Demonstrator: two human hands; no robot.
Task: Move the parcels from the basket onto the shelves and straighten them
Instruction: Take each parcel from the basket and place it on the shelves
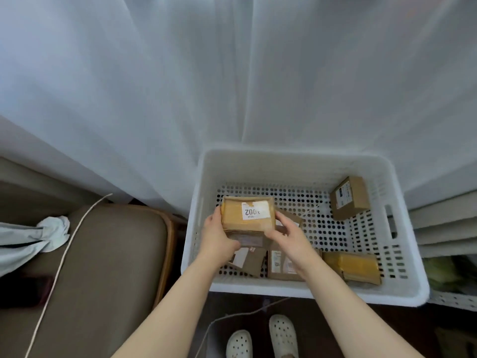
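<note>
White perforated plastic basket (284, 157). At its 9 o'clock: yellow tape-wrapped cardboard parcel (247, 215) with white label, gripped by left hand (216, 236) and right hand (291, 236), fingers curled round opposite sides. At 2 o'clock: small brown cardboard box (349, 197). At 5 o'clock: flat yellow taped parcel (352, 266).

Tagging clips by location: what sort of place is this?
Probably a home room, not a warehouse: sheer white curtains hang behind the white perforated plastic basket of cardboard parcels, and a brown cushioned seat stands left of it.
</note>
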